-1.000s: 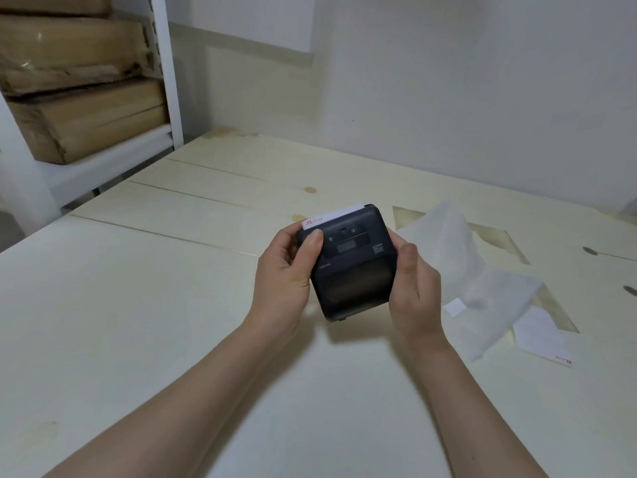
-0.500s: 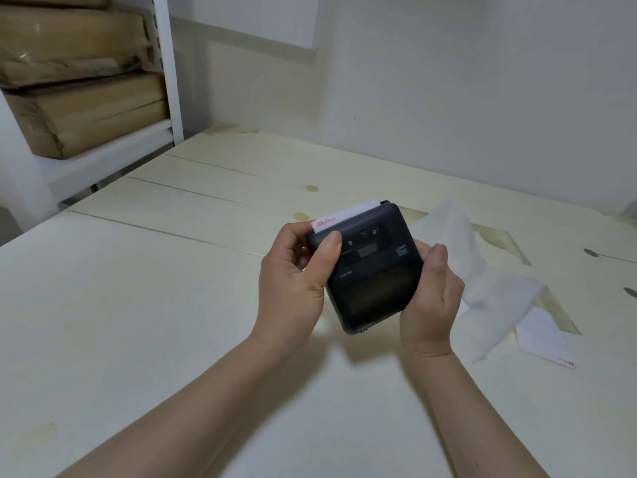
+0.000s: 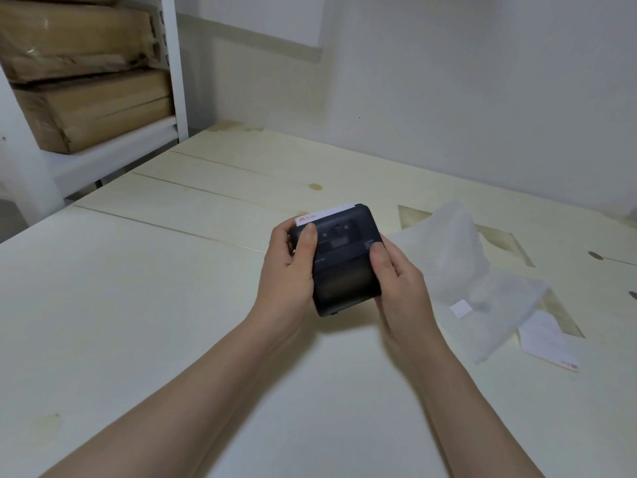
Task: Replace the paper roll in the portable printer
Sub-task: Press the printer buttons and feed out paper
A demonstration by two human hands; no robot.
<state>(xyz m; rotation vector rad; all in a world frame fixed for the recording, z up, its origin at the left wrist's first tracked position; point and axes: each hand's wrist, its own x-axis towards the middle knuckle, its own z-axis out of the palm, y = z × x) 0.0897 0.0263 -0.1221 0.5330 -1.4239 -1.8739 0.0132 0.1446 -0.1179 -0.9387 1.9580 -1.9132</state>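
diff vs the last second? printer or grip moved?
The printer was tilted clockwise half a second ago and is now squarer again. The right hand brought its thumb onto the front face; the left hand kept its grip. Paper strip, white wrapper and loose label unchanged.

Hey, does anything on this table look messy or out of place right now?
Yes: a crumpled white wrapper lies loose right of the printer, with a small paper slip beside it. The table shows stains.
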